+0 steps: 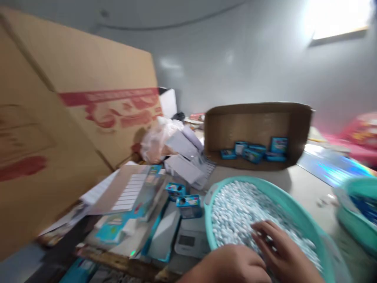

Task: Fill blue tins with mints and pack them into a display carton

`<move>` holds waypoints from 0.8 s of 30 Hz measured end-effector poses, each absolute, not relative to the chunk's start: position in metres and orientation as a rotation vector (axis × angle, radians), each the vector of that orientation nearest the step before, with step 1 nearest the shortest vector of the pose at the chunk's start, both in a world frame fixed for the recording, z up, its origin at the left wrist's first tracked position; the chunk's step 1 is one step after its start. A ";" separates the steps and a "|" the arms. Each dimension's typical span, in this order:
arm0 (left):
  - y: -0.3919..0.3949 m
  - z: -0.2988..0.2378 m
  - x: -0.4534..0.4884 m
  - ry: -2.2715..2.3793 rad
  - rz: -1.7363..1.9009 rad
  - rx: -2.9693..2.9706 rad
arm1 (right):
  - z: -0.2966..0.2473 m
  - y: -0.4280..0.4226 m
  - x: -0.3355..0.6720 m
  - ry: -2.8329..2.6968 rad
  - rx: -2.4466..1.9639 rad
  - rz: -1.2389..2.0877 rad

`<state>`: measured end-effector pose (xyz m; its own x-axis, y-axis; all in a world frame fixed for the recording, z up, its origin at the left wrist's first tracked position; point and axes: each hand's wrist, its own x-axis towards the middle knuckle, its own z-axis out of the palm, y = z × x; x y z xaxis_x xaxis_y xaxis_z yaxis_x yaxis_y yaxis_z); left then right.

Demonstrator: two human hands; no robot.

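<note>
A turquoise basin (208,230) full of small pale blue-white pellets (235,212) stands in front of me at the lower right. My right hand (275,245) is over the pellets with its fingers bent and apart; some pellets show through the gaps. Beside it, my left hand (232,263) is at the basin's near rim, its fingers curled inward; what they hold, if anything, is hidden. Left of the basin are two small blue boxes (189,206) and a grey digital scale (190,241). Both hands look slightly blurred.
An open cardboard box (256,125) lies behind the basin with several blue boxes inside. A large carton (88,106) rises at the left. Stacked papers and packaging (129,192) crowd the left of the table. Another turquoise basin (353,220) is at the right edge.
</note>
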<state>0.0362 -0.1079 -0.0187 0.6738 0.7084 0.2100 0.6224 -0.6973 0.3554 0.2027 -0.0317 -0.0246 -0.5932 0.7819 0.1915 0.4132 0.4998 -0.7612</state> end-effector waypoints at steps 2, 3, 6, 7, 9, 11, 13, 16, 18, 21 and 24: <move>-0.109 -0.022 0.039 1.087 0.628 2.616 | -0.011 -0.036 0.201 -2.231 -1.069 0.940; -0.109 -0.021 0.040 1.109 0.717 2.603 | -0.007 -0.036 0.200 -2.222 -1.110 0.940; -0.111 -0.014 0.041 1.063 0.952 2.536 | -0.001 -0.038 0.198 -2.210 -1.172 0.952; -0.112 -0.010 0.040 1.040 1.030 2.508 | 0.000 -0.039 0.198 -2.205 -1.177 0.961; -0.113 -0.003 0.032 1.071 1.165 2.461 | 0.001 -0.040 0.198 -2.190 -1.176 0.984; -0.115 0.005 0.011 1.225 1.255 2.440 | 0.002 -0.040 0.198 -2.175 -1.175 1.014; -0.120 0.014 -0.021 1.465 1.281 2.442 | 0.003 -0.039 0.198 -2.168 -1.180 1.042; -0.132 0.027 -0.079 1.833 1.248 2.440 | 0.003 -0.037 0.198 -2.161 -1.191 1.073; -0.140 0.033 -0.111 1.968 1.173 2.401 | 0.002 -0.037 0.198 -2.152 -1.198 1.075; -0.145 0.035 -0.137 2.064 1.057 2.346 | 0.000 -0.037 0.198 -2.131 -1.206 1.070; -0.141 0.032 -0.145 2.123 0.920 2.250 | -0.001 -0.037 0.199 -2.122 -1.207 1.063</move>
<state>-0.1449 -0.1413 0.0321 -0.0262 0.8911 0.4530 0.9399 -0.1324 0.3148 0.1988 -0.0372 -0.0015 -0.4997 0.8658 0.0252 0.4981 0.3110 -0.8094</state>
